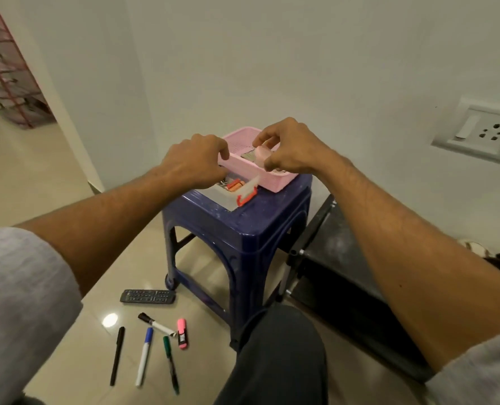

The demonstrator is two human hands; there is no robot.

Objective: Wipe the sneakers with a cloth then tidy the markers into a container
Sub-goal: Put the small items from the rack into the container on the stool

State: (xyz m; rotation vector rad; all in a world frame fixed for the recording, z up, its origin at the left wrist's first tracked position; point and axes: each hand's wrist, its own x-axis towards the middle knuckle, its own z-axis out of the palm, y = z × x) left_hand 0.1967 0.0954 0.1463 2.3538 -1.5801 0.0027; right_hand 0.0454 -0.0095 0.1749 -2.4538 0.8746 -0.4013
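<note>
Pinching pink basket (272, 182) rim: left hand (196, 159) fingers (224, 155)

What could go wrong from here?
1. The left hand grips the pink basket, crowded beside the clear box on the blue stool; a tug might knock either off.
2. The right hand pinches a pale pink item above the basket; it might drop outside.
3. The markers lie on the floor by the knee; a leg shift might scatter them.
</note>
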